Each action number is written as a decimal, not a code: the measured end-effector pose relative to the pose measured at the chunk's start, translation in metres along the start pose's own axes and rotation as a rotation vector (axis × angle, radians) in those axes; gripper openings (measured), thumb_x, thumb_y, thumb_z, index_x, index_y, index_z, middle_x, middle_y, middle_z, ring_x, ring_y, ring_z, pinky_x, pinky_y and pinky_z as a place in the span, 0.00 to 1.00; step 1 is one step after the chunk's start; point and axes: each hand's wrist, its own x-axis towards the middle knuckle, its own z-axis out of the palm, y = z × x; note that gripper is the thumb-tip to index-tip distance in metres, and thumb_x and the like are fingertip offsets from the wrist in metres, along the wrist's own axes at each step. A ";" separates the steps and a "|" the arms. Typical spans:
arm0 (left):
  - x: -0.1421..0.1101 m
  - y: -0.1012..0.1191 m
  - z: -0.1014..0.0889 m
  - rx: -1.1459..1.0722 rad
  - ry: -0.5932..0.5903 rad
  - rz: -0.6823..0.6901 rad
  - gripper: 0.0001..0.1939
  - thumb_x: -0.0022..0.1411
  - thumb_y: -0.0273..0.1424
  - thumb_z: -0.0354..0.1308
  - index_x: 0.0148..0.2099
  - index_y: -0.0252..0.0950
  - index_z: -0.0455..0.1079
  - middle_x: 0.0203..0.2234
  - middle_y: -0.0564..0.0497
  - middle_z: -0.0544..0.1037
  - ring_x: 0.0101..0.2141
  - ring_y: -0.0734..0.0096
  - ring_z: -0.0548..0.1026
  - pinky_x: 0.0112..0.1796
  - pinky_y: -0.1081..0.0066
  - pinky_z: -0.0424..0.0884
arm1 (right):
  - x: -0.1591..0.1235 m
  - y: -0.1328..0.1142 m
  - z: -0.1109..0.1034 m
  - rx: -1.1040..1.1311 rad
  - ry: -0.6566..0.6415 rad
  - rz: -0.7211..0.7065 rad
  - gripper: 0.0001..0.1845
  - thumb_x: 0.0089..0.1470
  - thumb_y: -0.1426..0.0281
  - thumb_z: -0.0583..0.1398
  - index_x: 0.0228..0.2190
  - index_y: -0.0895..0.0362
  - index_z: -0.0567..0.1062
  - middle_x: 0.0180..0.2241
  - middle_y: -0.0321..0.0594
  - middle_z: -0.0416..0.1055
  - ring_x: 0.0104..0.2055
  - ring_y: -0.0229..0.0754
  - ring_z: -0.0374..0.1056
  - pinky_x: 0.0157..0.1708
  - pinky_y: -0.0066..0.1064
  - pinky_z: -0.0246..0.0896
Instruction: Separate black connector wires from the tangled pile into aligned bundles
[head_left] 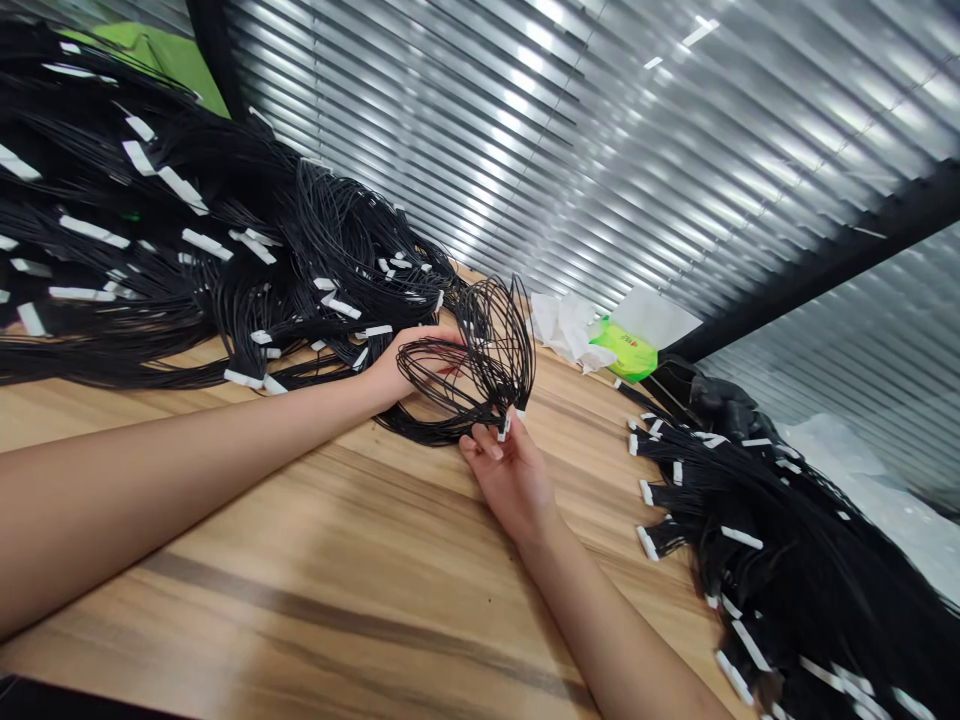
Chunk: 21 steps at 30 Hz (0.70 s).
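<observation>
A looped bundle of thin black wires (469, 375) stands up from the wooden table (315, 540), its white connector ends gathered at the bottom. My left hand (405, 365) reaches in from the left and holds the loops from behind. My right hand (508, 478) pinches a white plastic connector (504, 428) between thumb and fingers at the bundle's lower end. To the left, a large heap of black wires with white connectors (187, 250) lies just behind my left hand and touches its fingers.
A second heap of black wires with white connectors (780, 560) lies along the right side of the table. Crumpled white paper (566, 330) and a green packet (624, 350) sit at the far edge, in front of metal window blinds (525, 130).
</observation>
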 end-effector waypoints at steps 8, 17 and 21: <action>-0.014 0.021 0.018 -0.176 -0.360 -0.286 0.08 0.50 0.26 0.63 0.34 0.28 0.74 0.29 0.48 0.79 0.30 0.72 0.75 0.33 0.72 0.71 | -0.004 -0.001 -0.001 0.007 -0.089 0.029 0.13 0.49 0.64 0.67 0.21 0.54 0.69 0.16 0.24 0.58 0.19 0.31 0.50 0.34 0.29 0.64; -0.022 0.029 0.021 0.097 -0.316 -0.240 0.06 0.48 0.28 0.63 0.30 0.31 0.72 0.26 0.50 0.77 0.27 0.72 0.73 0.30 0.72 0.70 | -0.005 0.000 0.000 -0.108 -0.084 0.078 0.13 0.46 0.62 0.68 0.22 0.55 0.72 0.15 0.26 0.59 0.20 0.31 0.53 0.34 0.28 0.65; -0.015 0.014 0.021 0.033 -0.236 -0.217 0.11 0.47 0.35 0.62 0.28 0.32 0.67 0.21 0.50 0.73 0.23 0.71 0.71 0.26 0.70 0.70 | -0.004 0.000 0.000 -0.072 -0.047 0.052 0.15 0.48 0.64 0.66 0.20 0.55 0.67 0.16 0.25 0.59 0.18 0.30 0.51 0.33 0.28 0.64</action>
